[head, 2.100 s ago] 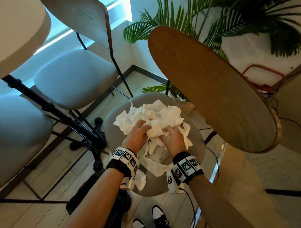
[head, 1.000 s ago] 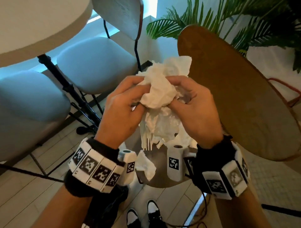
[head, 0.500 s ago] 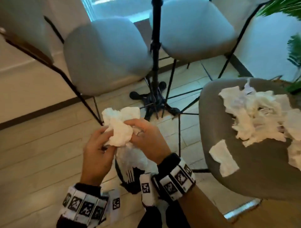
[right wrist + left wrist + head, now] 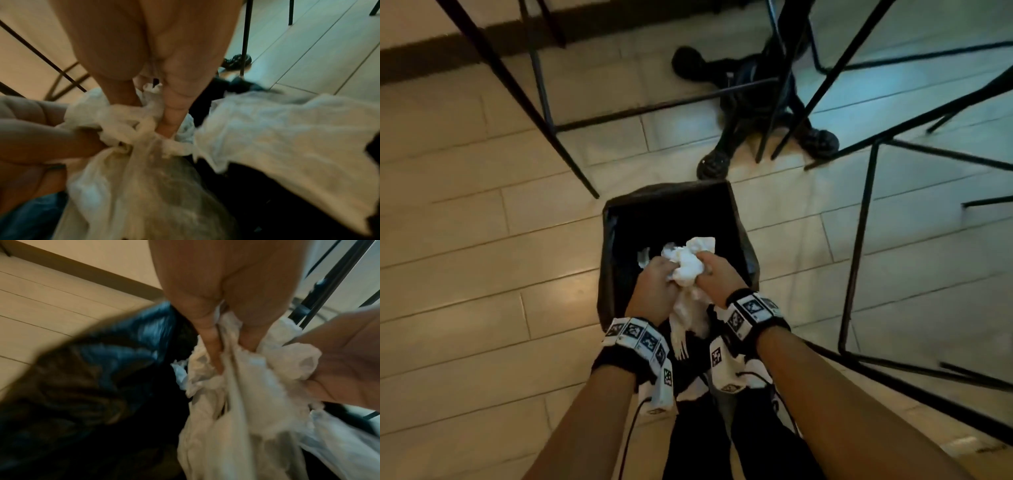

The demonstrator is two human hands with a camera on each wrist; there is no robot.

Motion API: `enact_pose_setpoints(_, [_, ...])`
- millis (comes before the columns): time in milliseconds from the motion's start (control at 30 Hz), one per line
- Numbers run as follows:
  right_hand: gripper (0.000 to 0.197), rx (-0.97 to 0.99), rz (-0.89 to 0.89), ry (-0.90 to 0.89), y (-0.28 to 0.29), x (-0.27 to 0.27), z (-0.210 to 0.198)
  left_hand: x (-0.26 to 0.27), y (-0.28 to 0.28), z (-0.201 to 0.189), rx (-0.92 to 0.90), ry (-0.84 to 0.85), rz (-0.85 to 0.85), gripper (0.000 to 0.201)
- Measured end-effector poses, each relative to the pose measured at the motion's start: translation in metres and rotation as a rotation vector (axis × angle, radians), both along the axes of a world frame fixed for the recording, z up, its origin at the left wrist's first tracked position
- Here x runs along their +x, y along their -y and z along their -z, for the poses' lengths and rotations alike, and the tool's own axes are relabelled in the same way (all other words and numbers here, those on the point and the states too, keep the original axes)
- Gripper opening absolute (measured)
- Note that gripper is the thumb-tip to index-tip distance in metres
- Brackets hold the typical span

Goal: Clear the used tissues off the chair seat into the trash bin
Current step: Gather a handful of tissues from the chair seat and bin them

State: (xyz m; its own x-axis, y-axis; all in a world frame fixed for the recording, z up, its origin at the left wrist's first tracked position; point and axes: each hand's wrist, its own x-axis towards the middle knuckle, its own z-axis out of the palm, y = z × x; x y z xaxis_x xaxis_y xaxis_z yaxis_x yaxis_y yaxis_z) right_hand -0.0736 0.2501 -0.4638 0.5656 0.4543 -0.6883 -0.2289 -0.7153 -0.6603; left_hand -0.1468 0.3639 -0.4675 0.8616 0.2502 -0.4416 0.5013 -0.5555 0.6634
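Pale plank floor point(image 4: 482, 274) across the whole head view, crossed by thin black chair legs point(image 4: 541, 102) toward the far edge and right side, with a black star-shaped stand base point(image 4: 756, 113) near the far edge. On the floor, just in front of the feet: a trash bin point(image 4: 674, 205) lined with a glossy black bag, mouth open upward. Over that mouth, above the bin's near half: a crumpled wad of white used tissues point(image 4: 688, 267), with thin clear plastic and a loose tissue flap trailing down from it. Left hand point(image 4: 654, 291) on the wad's left side, fingers curled tight into the paper; thumb point(image 4: 207, 331) pressed into the folds in the left wrist view. Right hand point(image 4: 717, 281) on the wad's right side, fingers point(image 4: 174, 104) likewise curled round the tissue and gripping it. Wrists banded with black-and-white marker cuffs point(image 4: 640, 337).
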Motion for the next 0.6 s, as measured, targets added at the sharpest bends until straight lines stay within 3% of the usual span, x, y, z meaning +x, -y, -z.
enact_pose_setpoints(133, [0.043,-0.075,-0.094,-0.101,-0.006,-0.004,0.094,-0.005,0.0,0.1,-0.052,-0.132,0.009,0.029])
enact_pose_setpoints(200, [0.047,-0.095,-0.134,-0.13,-0.007,0.005,0.115,0.0,-0.003,0.122,-0.111,-0.17,-0.048,0.038])
enact_pose_setpoints(300, [0.048,-0.155,-0.214,-0.11,-0.007,0.008,0.133,-0.007,-0.005,0.143,-0.138,-0.244,-0.058,0.066])
enact_pose_setpoints(400, [0.047,-0.214,-0.257,-0.112,0.002,-0.011,0.134,-0.031,-0.003,0.133,-0.131,-0.353,0.013,0.079])
enact_pose_setpoints(500, [0.047,-0.177,-0.219,-0.108,0.012,-0.042,0.12,-0.061,-0.003,0.107,-0.157,-0.399,-0.002,0.075])
enact_pose_setpoints(600, [0.041,-0.144,-0.216,-0.168,0.004,-0.077,0.068,-0.096,-0.007,0.057,-0.124,-0.464,-0.011,0.063])
